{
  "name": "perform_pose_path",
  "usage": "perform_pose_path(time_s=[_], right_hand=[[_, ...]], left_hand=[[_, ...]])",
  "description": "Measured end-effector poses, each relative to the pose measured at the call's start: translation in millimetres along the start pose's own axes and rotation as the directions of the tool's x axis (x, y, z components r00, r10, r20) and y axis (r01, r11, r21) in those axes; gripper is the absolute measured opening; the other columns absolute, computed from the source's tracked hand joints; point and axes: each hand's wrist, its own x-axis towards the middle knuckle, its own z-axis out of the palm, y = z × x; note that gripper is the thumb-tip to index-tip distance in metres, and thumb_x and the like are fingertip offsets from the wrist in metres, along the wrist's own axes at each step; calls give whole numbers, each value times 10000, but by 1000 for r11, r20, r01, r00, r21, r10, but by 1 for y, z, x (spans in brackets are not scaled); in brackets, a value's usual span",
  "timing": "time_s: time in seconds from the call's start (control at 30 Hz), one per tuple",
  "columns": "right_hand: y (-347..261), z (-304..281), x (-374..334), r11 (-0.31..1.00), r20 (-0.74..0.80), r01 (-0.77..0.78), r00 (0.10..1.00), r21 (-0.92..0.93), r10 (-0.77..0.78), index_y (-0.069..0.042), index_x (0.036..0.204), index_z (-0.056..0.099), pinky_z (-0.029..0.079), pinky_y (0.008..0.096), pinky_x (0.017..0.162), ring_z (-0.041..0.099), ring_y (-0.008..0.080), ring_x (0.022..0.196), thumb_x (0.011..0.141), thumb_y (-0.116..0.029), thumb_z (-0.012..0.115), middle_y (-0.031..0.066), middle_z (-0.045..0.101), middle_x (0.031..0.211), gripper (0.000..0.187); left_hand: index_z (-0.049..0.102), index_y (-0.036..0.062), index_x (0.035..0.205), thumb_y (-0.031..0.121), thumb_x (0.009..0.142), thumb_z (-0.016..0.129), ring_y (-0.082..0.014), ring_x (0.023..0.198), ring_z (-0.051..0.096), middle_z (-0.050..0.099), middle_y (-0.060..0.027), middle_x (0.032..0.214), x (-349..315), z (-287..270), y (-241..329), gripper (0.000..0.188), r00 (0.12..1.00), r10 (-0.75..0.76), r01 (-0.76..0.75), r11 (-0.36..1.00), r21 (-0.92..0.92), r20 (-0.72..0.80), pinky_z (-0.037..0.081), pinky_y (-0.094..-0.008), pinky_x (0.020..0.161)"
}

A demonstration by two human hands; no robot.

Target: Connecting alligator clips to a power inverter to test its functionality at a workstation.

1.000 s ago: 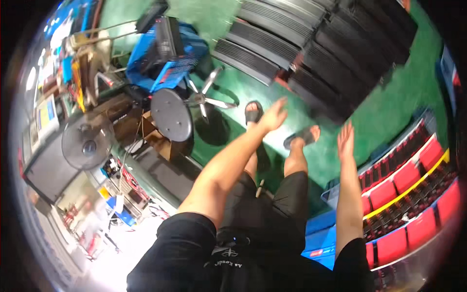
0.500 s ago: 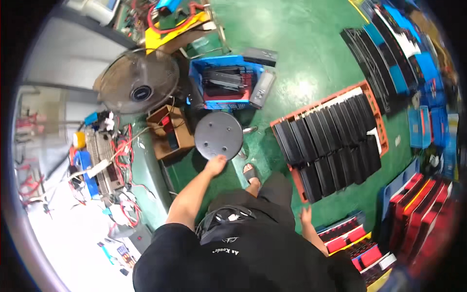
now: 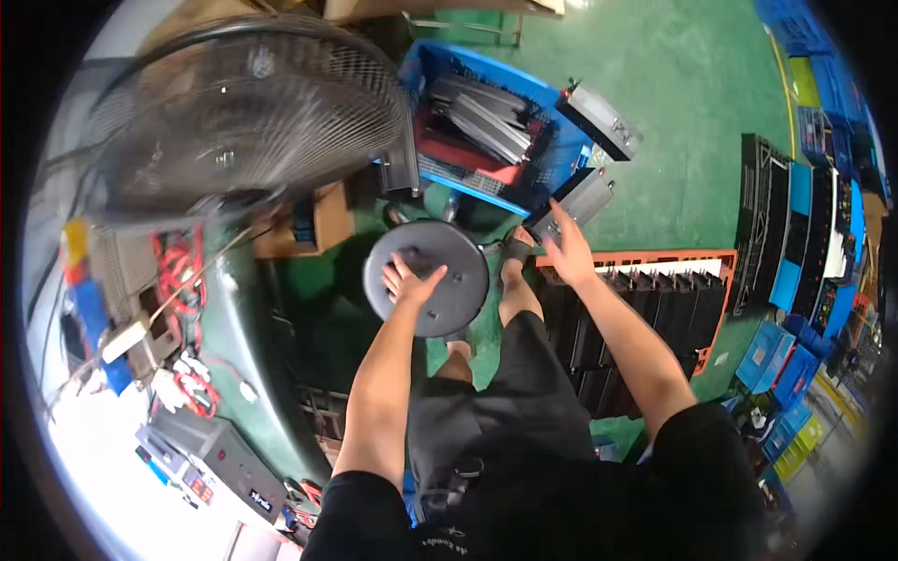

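Note:
My left hand [image 3: 410,283] lies on the round black seat of a stool [image 3: 458,304], fingers spread apart. My right hand [image 3: 569,251] reaches forward with its fingers apart, beside a grey-and-black metal-cased box [image 3: 582,201]. Whether its fingertips touch that box I cannot tell. The box leans by the near right corner of a blue plastic crate [image 3: 479,191], and a second such box [image 3: 603,120] sits at the crate's right side. Inside the crate lie several dark and silver metal casings [image 3: 486,126] over something red.
A large caged fan [image 3: 253,122] stands close on the left. An orange-rimmed tray [image 3: 645,255] filled with black finned units [image 3: 687,297] is at my right. On the left, a bench holds red wires [image 3: 182,271] and a grey instrument [image 3: 220,458]. Blue bins [image 3: 762,355] line the far right.
My left hand has gone from the stool's near edge onto its seat. My right hand has come up from my side to the metal-cased box. The view has moved closer to the crate and fan.

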Motion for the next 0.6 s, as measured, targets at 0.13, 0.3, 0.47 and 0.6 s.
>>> perform_pose_path(time_s=[0.13,0.3,0.47,0.6], right_hand=[[43,72,209,993,-19,121,992,-13,-121,-57,1551,443,478,476,1106,563,450,1309,877,-282,788,267,546,1446,790],[95,137,330,866,63,-23,996,-499,63,-134,1642,233,425,563,1150,440,422,1414,706,-500,917,224,443,1528,1215],[132,140,338,864,125,6,990,-503,66,-60,1551,375,513,480,1082,604,404,1241,632,-505,935,229,608,1343,1165],[119,143,298,938,248,40,968,-344,50,-10,1548,367,484,487,1125,570,445,1313,669,-494,908,286,579,1410,1140]], left_hand=[[-237,95,1657,820,563,879,-499,1591,-207,-260,-339,1690,26,48,36,1722,950,-207,217,976,21,-235,29,-714,1248],[-261,-5,1618,796,557,902,-561,1563,-216,-228,-423,1653,49,69,33,1766,958,-185,208,974,86,-218,7,-727,1233],[-257,8,1623,741,554,940,-566,1567,-186,-212,-425,1656,50,79,54,1764,962,-175,198,975,99,-208,27,-690,1254],[-256,-10,1617,742,544,943,-565,1560,-217,-235,-439,1641,45,66,37,1776,962,-194,218,970,110,-194,-21,-693,1247]])
